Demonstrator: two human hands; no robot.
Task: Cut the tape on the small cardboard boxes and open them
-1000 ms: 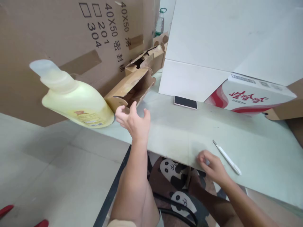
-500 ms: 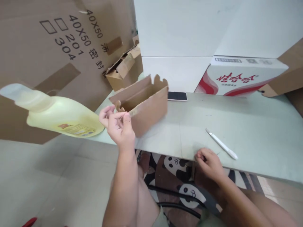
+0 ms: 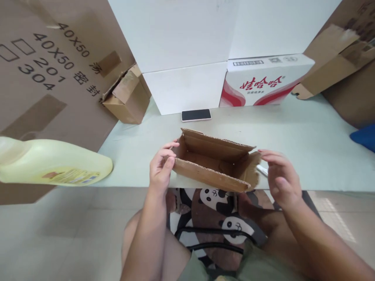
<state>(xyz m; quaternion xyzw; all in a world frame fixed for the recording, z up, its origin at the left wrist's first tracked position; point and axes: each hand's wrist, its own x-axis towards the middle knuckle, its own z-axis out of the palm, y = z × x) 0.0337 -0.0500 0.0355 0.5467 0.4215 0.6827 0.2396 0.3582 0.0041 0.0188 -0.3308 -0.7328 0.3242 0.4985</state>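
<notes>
An open brown cardboard box sits at the near edge of the pale table, its open side up. My left hand pinches the box's left end flap, thumb and fingers closed on the cardboard. My right hand is at the box's right end, fingers curled over the right flap. A white pen-like tool lies on the table, mostly hidden behind the box and my right hand. A pale yellow bottle lies on its side at the table's left edge.
A phone lies face up near the back. Behind it stand white boxes and a red-and-white carton. A small brown box and a big printed cardboard sheet are on the left. More cardboard and something blue are at the right.
My left hand took the brown box from the left and brought it to the table's near edge in front of me. My right hand rose from the table edge to the box's right flap.
</notes>
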